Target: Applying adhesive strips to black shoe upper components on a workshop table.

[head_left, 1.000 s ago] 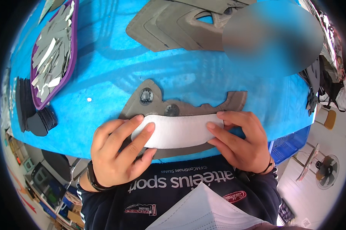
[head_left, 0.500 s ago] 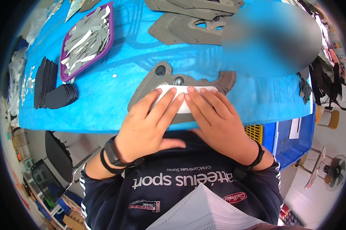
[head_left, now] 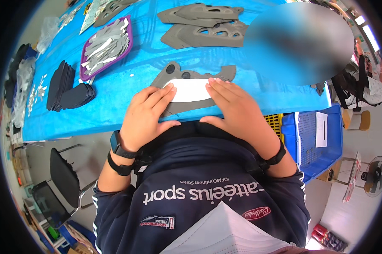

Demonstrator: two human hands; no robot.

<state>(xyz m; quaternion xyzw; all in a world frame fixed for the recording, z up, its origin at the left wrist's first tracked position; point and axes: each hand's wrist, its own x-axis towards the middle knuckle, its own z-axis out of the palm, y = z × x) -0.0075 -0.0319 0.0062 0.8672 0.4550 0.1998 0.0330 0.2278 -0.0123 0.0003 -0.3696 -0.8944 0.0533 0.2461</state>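
Note:
A white oblong patch [head_left: 192, 90] lies flat on a grey-brown cut-out piece [head_left: 186, 106] near the table's front edge. My left hand [head_left: 148, 108] lies on the patch's left end, fingertips pressing it and thumb stretched out toward me. On the right end rest the fingertips of my right hand [head_left: 234, 103], its thumb also held apart. Both hands lie open, and neither grasps anything. Two dark round spots show on the piece above the patch, and a curved arm of it sticks out to the right.
Left on the blue-covered table [head_left: 127, 99] stands a purple basket [head_left: 130, 40] of grey and white strips, beside stacked dark pads [head_left: 78, 96]. More grey-brown pieces [head_left: 203, 36] lie at the back. A blue crate [head_left: 318, 144] stands below the table's right side. The upper right is blurred.
My hands have moved apart from the patch's middle to its two ends, baring its white centre. The whole view has shifted a little.

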